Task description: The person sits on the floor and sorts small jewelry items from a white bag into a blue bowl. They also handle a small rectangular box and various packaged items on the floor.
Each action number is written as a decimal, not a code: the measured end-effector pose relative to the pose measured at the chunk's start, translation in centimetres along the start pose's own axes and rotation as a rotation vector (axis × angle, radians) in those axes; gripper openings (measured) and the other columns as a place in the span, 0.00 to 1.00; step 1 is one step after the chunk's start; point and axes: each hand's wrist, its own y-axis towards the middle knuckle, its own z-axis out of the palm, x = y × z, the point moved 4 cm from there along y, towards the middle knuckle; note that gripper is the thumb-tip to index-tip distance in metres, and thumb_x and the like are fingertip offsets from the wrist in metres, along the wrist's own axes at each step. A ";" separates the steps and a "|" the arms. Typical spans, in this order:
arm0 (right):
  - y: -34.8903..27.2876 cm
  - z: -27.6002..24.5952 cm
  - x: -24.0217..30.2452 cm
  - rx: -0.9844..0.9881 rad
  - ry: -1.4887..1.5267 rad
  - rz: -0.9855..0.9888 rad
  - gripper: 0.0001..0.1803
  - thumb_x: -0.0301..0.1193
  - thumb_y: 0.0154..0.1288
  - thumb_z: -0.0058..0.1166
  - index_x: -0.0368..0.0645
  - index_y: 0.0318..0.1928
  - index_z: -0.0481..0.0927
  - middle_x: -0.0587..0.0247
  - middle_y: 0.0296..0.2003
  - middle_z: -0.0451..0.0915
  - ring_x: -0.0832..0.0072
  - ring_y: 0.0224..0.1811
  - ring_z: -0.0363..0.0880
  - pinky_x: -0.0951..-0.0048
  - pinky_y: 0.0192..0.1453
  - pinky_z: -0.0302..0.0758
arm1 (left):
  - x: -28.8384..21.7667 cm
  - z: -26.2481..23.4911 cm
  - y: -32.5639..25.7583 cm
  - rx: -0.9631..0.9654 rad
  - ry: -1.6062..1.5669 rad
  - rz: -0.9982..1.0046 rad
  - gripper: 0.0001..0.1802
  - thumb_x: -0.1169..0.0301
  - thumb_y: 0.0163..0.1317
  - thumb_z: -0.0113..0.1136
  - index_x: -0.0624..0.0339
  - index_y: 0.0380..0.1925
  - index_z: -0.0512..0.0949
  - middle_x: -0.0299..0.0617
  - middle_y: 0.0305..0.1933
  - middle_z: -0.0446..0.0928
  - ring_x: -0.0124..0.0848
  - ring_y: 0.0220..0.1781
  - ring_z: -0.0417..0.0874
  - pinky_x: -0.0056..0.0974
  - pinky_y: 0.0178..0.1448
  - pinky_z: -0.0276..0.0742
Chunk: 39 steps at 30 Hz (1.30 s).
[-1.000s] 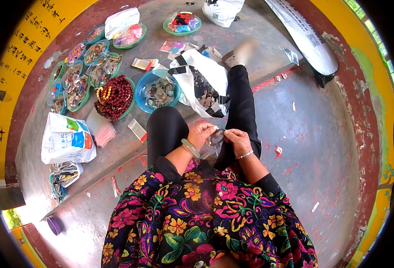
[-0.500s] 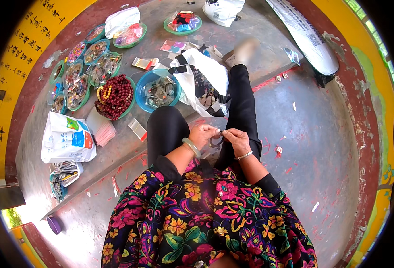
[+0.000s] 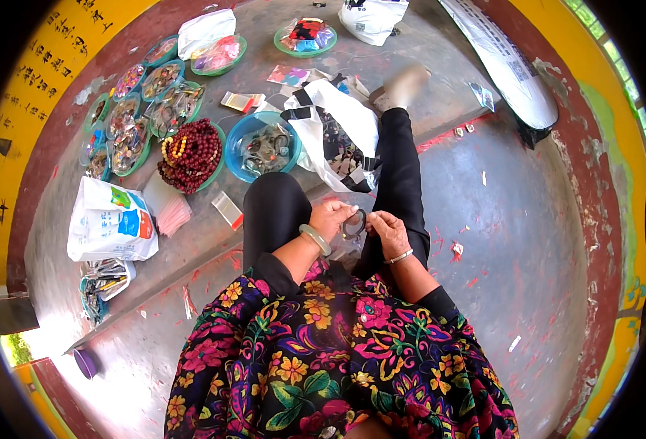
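Since a second ago the hands have barely shifted, and the dark bangle (image 3: pixel 354 223) now shows as a clear ring between them. Ahead on the floor lie a white bag (image 3: pixel 341 132), a bowl of red beads (image 3: pixel 191 155) and a blue bowl (image 3: pixel 264 150). The left hand (image 3: pixel 332 218) and right hand (image 3: pixel 387 230) both pinch the bangle above the knees.

Bare floor (image 3: pixel 528 241) lies open rightward; leftward, bead bowl (image 3: pixel 191 154), blue bowl (image 3: pixel 264 146) and bag (image 3: pixel 111 219) crowd the ledge.
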 end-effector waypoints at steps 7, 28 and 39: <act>0.4 -0.1 -0.9 0.070 -0.010 -0.043 0.05 0.27 0.56 0.54 0.41 0.24 0.75 0.73 0.19 0.72 0.87 0.22 0.67 0.84 0.28 0.63 | 0.4 0.9 -0.2 0.080 0.040 0.075 0.10 0.66 0.56 0.58 0.62 0.25 0.79 0.35 0.23 0.78 0.15 0.19 0.71 0.21 0.21 0.61; 0.2 -0.9 -1.3 -0.002 0.255 -0.018 0.06 0.28 0.57 0.53 0.40 0.26 0.74 0.68 0.20 0.73 0.80 0.21 0.69 0.81 0.28 0.66 | 0.4 -0.4 -0.4 0.103 0.025 -0.083 0.10 0.67 0.56 0.57 0.63 0.30 0.78 0.34 0.26 0.77 0.16 0.22 0.72 0.20 0.18 0.61; 1.0 -0.8 -1.4 0.051 0.285 0.046 0.12 0.34 0.61 0.48 0.36 0.28 0.75 0.63 0.20 0.73 0.77 0.22 0.71 0.78 0.28 0.67 | -9.1 -6.3 -3.2 -0.264 -0.434 0.159 0.07 0.70 0.58 0.54 0.62 0.34 0.75 0.41 0.31 0.78 0.22 0.26 0.76 0.21 0.20 0.67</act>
